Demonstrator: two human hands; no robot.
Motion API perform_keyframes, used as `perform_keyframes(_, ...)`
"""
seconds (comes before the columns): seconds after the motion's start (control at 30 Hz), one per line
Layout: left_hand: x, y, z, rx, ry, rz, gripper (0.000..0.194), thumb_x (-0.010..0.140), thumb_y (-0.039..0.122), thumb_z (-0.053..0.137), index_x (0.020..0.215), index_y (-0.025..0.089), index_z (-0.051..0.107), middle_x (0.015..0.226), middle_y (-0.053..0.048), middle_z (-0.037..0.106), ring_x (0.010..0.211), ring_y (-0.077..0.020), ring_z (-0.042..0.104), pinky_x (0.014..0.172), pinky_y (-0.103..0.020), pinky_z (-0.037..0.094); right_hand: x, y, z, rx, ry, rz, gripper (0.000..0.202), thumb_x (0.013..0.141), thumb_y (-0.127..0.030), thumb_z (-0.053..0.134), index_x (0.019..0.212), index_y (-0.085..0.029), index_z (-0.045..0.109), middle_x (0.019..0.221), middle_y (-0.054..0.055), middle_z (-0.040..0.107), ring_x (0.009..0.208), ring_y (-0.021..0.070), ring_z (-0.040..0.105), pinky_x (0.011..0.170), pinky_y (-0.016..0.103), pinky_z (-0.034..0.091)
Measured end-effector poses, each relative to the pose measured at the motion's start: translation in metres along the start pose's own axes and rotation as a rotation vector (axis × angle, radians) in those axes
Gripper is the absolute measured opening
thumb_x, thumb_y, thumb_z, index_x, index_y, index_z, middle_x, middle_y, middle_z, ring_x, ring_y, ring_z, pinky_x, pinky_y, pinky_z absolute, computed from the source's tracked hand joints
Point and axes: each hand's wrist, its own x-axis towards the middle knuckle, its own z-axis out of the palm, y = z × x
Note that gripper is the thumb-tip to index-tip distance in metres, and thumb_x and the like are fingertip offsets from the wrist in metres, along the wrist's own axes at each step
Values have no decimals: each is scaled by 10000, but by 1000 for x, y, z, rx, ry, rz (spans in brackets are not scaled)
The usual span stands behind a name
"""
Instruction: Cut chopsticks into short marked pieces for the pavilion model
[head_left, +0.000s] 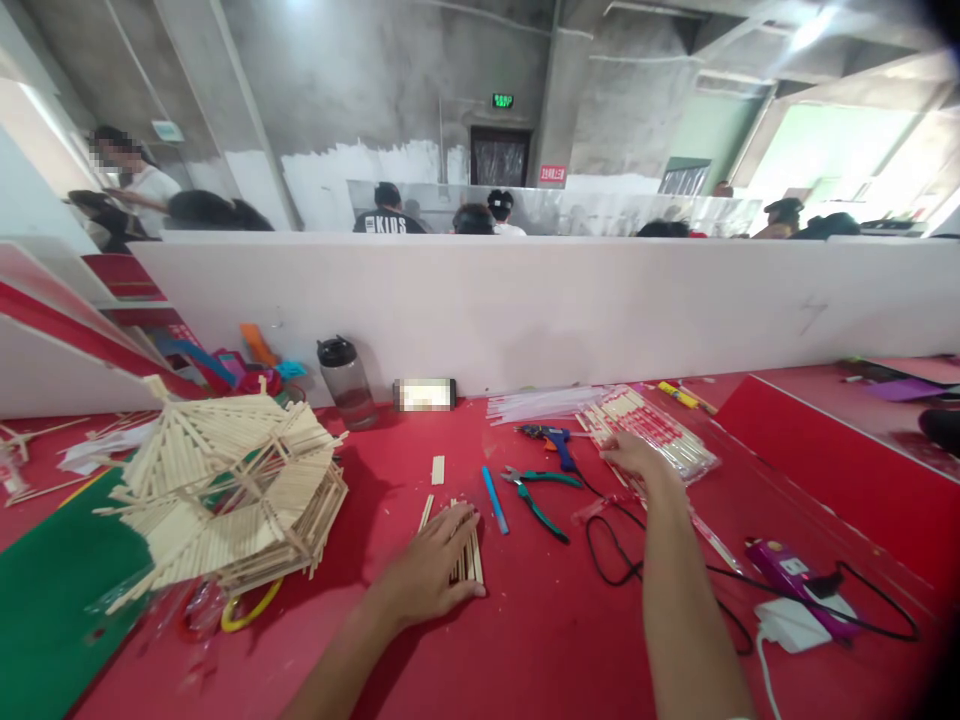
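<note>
My left hand point(435, 562) lies flat over a row of short wooden sticks point(474, 560), fingers stretched out and partly covering them. Farther right, my right hand point(637, 458) is at the left edge of the packaged wooden sticks point(660, 425); its fingers are bent together, and whatever is under the fingertips is hidden. Between the hands are a blue pen-like stick point(495, 500), green-handled cutting pliers point(536, 492) and a blue glue gun point(553, 440). A small joined piece of sticks point(438, 470) sits beyond my left hand. At left stands a many-sided structure of wooden sticks point(232, 480).
A water bottle point(346, 385) and a phone point(424, 394) stand by the white partition point(487, 300). Clear glue sticks point(540, 403) lie behind the glue gun. Black cable loops run to a purple power strip point(799, 580) with a white plug point(793, 624). People sit beyond the partition.
</note>
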Motion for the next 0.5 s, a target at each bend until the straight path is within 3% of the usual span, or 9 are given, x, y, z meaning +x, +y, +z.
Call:
perform_keyframes(0.3,-3,-1,2,-1,7,10,825,847,643,503,1520,251,232,1559,-129,282,1423,-330,278,1143,-500,308,-1,-16,-3,-85,-76,85,175,762,-318,669,720,-150,687,729,123,704,731,243,685,637,302,471)
perform_keyframes(0.5,-2,1,0,3,-1,0,824,849,651,491,1521,251,231,1561,-129,278,1426,-334,271,1142,-511,307,0,-27,9,-125,-101,88,267,709,-327,701,888,-129,691,950,178,718,885,286,690,706,333,498)
